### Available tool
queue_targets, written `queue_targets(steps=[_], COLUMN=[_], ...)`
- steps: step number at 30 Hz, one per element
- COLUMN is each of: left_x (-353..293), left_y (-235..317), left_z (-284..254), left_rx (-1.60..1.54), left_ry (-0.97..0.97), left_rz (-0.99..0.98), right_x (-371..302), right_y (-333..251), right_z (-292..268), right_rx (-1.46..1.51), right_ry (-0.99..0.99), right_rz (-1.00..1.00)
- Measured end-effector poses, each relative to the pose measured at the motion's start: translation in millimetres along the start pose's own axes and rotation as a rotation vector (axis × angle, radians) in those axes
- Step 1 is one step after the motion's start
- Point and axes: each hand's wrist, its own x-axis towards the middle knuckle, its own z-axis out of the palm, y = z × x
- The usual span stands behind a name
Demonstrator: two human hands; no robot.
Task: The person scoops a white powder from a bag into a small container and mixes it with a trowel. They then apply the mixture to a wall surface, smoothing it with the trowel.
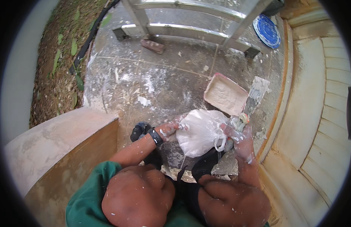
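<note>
- White plastic bag (200, 133), one: full and rounded, between my two hands above the tiled floor (166, 81), close in front of my knees; contents hidden.
- Left hand (171, 129): paste-smeared, fingers curled on the bag's left side, holding it; black wristwatch (156, 136) at the wrist.
- Right hand (240, 139): also smeared, closed about the bag's gathered right end, beside a loose loop of plastic.
- Handling, my judgement: soft and shifting, fairly heavy for its bulk; thin film, likely slippery under wet fingers and apt to tear if pinched.
- Best hold, my judgement: one palm spread under the belly, the other hand round the gathered end; the thin loop alone looks weak.
- Rectangular tub (210, 86): pink-rimmed, pale paste inside, on the floor just beyond the bag.
- Broad scraper (256, 94): paste-coated blade, right of the tub; whether my right hand grips its handle, I cannot tell.
</note>
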Motion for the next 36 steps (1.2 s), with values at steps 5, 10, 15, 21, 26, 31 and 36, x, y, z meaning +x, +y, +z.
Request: queue_targets(steps=[5, 10, 15, 21, 26, 31, 36], left_x=[35, 52, 63, 57, 58, 66, 72], left_y=[-25, -30, -28, -21, -25, -34, -32], left_z=[14, 30, 43, 60, 69, 73, 72], left_rx=[-0.124, 0.033, -0.071, -0.124, -0.216, -0.16, -0.218], left_ry=[-0.232, -0.258, -0.214, -0.183, -0.119, -0.075, -0.085], left_rz=[-0.293, -0.262, -0.275, -0.284, -0.324, -0.28, -0.264], right_x=[-10, -7, -1, 9, 24, 37, 44], right_y=[12, 19, 19, 20, 19, 17, 19], right_z=[-27, -50, -63, -65, -63, -63, -62], right_rx=[0.306, 0.283, 0.254, 0.263, 0.232, 0.234, 0.191], right_ry=[0.239, 0.302, 0.38, 0.333, 0.337, 0.321, 0.329], right_rz=[0.043, -0.004, -0.032, -0.013, 0.032, 0.0, 0.006])
